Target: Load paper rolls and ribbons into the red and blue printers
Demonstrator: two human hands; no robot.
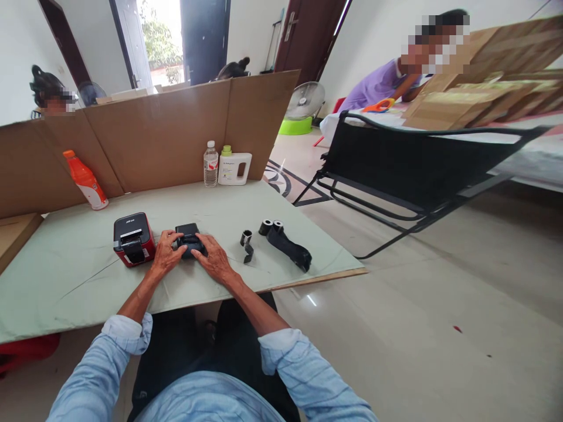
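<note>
A small black box-shaped device (pixel 188 233) lies on the pale green table (pixel 88 275). My left hand (pixel 165 253) grips its left side with curled fingers. My right hand (pixel 213 255) holds its right side, fingers closed over the front edge. Just left of my hands stands a red and black label printer (pixel 133 238). To the right lie a small black clip-like part (pixel 247 244) and a longer black part with two round ends (pixel 285 243).
A cardboard screen (pixel 153 132) walls the table's far side. Against it stand an orange bottle (pixel 87 180), a water bottle (pixel 210 164) and a white jug (pixel 234 167). A black folding chair (pixel 409 170) stands right; a person in purple (pixel 382 82) works beyond.
</note>
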